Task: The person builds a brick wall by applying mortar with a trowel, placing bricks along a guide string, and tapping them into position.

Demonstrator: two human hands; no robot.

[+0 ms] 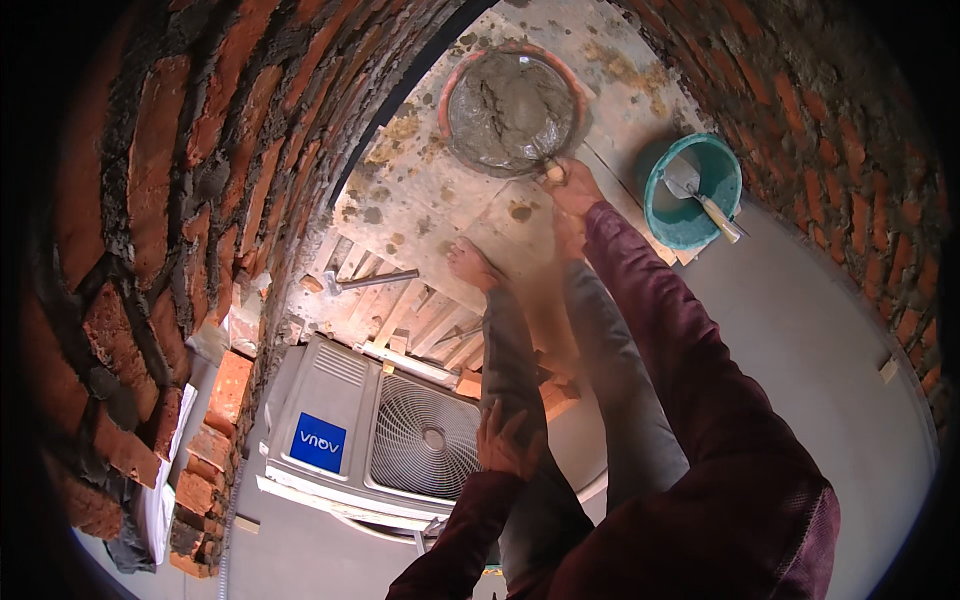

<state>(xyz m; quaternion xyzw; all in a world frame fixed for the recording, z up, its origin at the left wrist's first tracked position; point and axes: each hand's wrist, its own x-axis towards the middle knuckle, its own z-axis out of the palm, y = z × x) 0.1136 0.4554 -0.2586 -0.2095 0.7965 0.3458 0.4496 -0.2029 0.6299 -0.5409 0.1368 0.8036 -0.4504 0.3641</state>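
Brick wall (160, 170) rising on the left, another brick wall (840, 180) curving up on the right, both rough with grey joints. Between them a pale board (450, 215), spotted with brown and grey stains; smooth grey floor (840, 330) beyond its right edge. My bare left foot (470, 265) is on the board. Near its far end sits a basin (446, 108) with a reddish rim, full of wet grey mortar (515, 100). My right hand (573, 188) is at the basin's near right edge, fingers closed round the handle of a tool (555, 174); its working end I cannot make out. My left hand (508, 445) lies on my left trouser leg (510, 350), fingers a little apart. Right of the basin, a green bucket (680, 232) with a trowel (718, 217) leaning in it, handle over the rim. Hammer (375, 280) by the board's near left edge, above wood strips (405, 305). Nearer, a fan unit (335, 395) with a round grille, partly blocked by my left leg and hand. Loose bricks (230, 390) piled along the left wall. My right sleeve (670, 290) crosses above my legs.
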